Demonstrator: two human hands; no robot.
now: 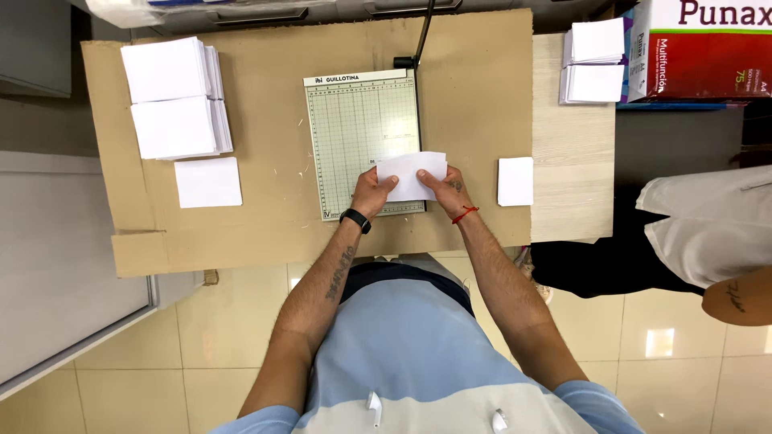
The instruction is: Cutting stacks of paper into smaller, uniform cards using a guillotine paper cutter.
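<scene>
- Broadly, largest first: brown cardboard sheet [265, 233] spread over the worktop, pale wooden table [571, 193] showing at its right edge.
- Centred on the cardboard: green-gridded paper cutter [354, 137], blade arm raised at its right side.
- Upper left: two thick stacks of white cut sheets [173, 96], a thinner single pile [208, 182] just below them.
- Upper right: two more white stacks [595, 63] beside a red-and-white paper ream box [696, 52]; small white pile [515, 181] near the right hand.
- Far right: another person's white sleeve [708, 225], apart from the work.
- Over the cutter's lower right corner: small bundle of white paper [412, 173], held level between both hands.
- Left hand [371, 193]: pinching the bundle's left edge, thumb on top, fingers under.
- Right hand [446, 186]: pinching the right edge likewise.
- Handling, as a judgement: light, limp, slippery between sheets, easily fanned or creased; best gripped at opposite short edges, squeezed enough to keep edges flush.
- Bundle spans the gap between both grips, its far edge free and pointing away from the body.
</scene>
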